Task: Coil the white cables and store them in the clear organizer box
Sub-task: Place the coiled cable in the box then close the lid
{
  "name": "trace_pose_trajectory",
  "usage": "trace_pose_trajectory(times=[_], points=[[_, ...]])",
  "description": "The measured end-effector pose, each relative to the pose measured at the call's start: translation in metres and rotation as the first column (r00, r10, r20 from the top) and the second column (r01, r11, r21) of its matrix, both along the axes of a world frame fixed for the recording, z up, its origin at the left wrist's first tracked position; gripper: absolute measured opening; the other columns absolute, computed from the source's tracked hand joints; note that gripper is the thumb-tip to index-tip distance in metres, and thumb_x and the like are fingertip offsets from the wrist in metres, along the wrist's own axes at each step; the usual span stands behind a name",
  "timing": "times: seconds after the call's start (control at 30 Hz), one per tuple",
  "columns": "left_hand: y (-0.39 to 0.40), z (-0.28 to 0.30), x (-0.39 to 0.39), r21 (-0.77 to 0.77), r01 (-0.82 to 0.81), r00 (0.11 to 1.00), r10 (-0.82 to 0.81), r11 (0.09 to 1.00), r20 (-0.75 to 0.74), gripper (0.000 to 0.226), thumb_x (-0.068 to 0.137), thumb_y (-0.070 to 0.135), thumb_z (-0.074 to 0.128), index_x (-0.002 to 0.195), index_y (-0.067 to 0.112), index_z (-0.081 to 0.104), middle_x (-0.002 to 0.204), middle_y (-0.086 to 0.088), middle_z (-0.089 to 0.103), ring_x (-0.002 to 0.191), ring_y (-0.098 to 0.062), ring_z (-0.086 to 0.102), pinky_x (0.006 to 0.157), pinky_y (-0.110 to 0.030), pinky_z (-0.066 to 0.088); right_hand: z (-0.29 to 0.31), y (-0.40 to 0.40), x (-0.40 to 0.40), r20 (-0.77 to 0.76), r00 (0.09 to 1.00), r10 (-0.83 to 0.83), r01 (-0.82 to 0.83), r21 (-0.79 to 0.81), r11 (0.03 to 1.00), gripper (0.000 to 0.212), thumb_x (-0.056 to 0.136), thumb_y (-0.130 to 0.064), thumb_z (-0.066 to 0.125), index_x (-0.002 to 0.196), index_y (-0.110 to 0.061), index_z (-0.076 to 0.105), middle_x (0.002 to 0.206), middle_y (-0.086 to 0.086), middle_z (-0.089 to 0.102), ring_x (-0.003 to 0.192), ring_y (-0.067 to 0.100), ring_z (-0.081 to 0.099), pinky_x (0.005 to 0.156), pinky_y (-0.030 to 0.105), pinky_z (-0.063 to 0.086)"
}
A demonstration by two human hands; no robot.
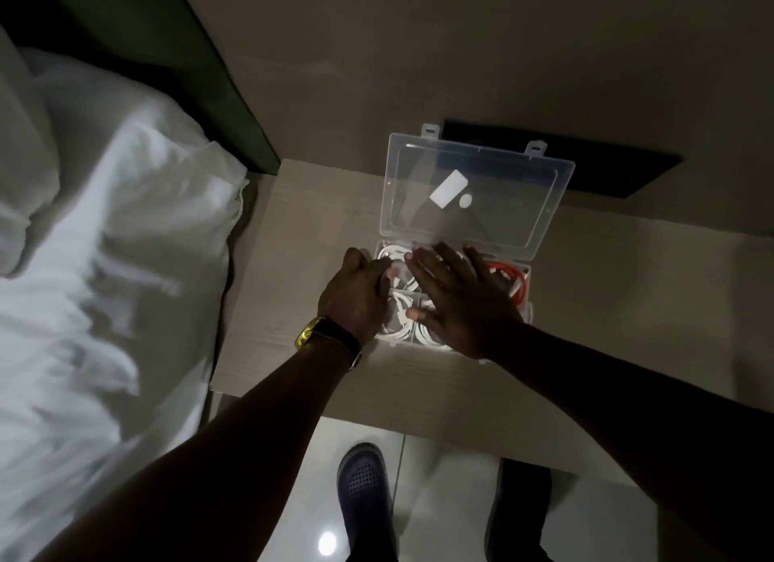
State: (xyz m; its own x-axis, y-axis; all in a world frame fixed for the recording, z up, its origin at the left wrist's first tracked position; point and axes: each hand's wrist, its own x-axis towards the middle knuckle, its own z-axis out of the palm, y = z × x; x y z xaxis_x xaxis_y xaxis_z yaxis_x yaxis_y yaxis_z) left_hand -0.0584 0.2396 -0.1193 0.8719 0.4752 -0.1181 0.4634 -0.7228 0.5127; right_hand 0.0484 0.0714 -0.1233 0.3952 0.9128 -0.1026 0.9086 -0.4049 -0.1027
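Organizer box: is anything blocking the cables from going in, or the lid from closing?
The lid stands open, so entry is clear. Both hands, left and right, lie over the box above the white cables; they would block closing.

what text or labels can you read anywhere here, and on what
None can be read.
White sticker on the open lid of the clear organizer box: looks blank, or its print is too small to tell.
Round sticker beside it: no print to be made out.
Gold watch on the left wrist: face turned away, nothing legible.
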Motion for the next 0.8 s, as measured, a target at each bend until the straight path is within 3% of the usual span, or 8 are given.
trace_pose_trajectory(times=[0.17,0.3,0.4,0.53,0.63,0.7,0.73,0.8], points=[[-0.002,-0.002,-0.005,-0.03,-0.006,1.0,0.006,1.0,-0.005,0.033,0.096,0.037,0.043,0.121,0.023,0.059,0.11,-0.011,0.046,0.077,-0.032,0.059,0.068,-0.032,0.047,0.003,0.0,-0.002,-0.053,0.998,0.026,-0.027,-0.016,1.0,0.075,0.095,-0.066,0.024,0.155,-0.021,0.014,0.163,0.005,0.02,0.151,0.029,0.012,0.119,0.058,0.012],[-0.002,0.013,-0.004,-0.08,-0.027,0.991,0.038,0.996,0.128,0.027,0.094,0.033,0.055,0.116,0.024,0.068,0.107,-0.011,0.05,0.088,-0.027,0.058,0.08,-0.03,0.046,0.021,-0.004,0.002,-0.069,0.998,0.009,-0.004,0.072,0.997,0.071,0.098,-0.062,0.022,0.156,-0.022,0.012,0.164,0.002,0.019,0.152,0.022,0.011,0.12,0.055,0.014],[0.001,0.024,-0.002,-0.091,-0.068,0.962,0.089,0.994,0.259,0.02,0.092,0.028,0.061,0.104,0.018,0.073,0.1,-0.009,0.05,0.087,-0.022,0.057,0.081,-0.029,0.047,0.04,-0.008,0.005,-0.108,0.993,-0.042,0.068,0.251,0.966,0.064,0.101,-0.054,0.025,0.154,-0.019,0.019,0.161,0.005,0.028,0.15,0.022,0.019,0.119,0.052,0.019],[0.008,0.036,0.019,-0.243,-0.191,0.921,0.259,0.951,0.292,0.019,0.092,0.025,0.062,0.107,0.017,0.07,0.108,-0.005,0.055,0.091,-0.018,0.06,0.083,-0.026,0.046,0.066,-0.021,0.025,-0.2,0.949,-0.244,0.313,0.51,0.801,0.052,0.099,-0.042,0.044,0.143,-0.013,0.043,0.144,0.012,0.051,0.134,0.026,0.044,0.11,0.044,0.036],[0.016,0.05,0.051,-0.485,-0.245,0.908,0.374,0.839,0.188,0.048,0.09,0.023,0.065,0.135,0.018,0.051,0.138,-0.008,0.052,0.118,-0.017,0.053,0.098,-0.026,0.042,0.075,-0.039,0.056,-0.478,0.718,-0.506,0.693,0.557,0.457,0.048,0.094,-0.034,0.057,0.135,-0.01,0.049,0.133,0.014,0.053,0.123,0.026,0.049,0.102,0.042,0.043],[0.02,0.063,0.072,-0.705,-0.252,0.889,0.446,0.662,0.101,0.066,0.089,0.023,0.066,0.147,0.02,0.034,0.147,-0.006,0.046,0.13,-0.019,0.046,0.106,-0.033,0.039,0.083,-0.041,0.071,-0.878,0.353,-0.323,0.935,0.321,0.149,0.046,0.094,-0.033,0.061,0.132,-0.01,0.048,0.123,0.006,0.056,0.112,0.018,0.054,0.094,0.039,0.047],[0.021,0.069,0.079,-0.752,-0.238,0.888,0.451,0.615,0.087,0.069,0.09,0.023,0.066,0.149,0.021,0.031,0.146,-0.007,0.048,0.13,-0.019,0.047,0.106,-0.035,0.039,0.087,-0.041,0.075,-0.972,0.187,-0.142,0.981,0.176,0.084,0.039,0.095,-0.033,0.06,0.126,-0.012,0.051,0.113,0.001,0.06,0.101,0.013,0.058,0.087,0.034,0.048],[0.02,0.078,0.078,-0.809,-0.157,0.888,0.44,0.566,0.135,0.054,0.092,0.023,0.059,0.143,0.023,0.042,0.133,-0.003,0.06,0.119,-0.015,0.058,0.094,-0.027,0.046,0.096,-0.042,0.077,-0.994,0.103,0.02,0.991,0.104,0.087,0.019,0.098,-0.035,0.054,0.108,-0.02,0.06,0.096,-0.005,0.066,0.087,0.01,0.062,0.077,0.027,0.048]])
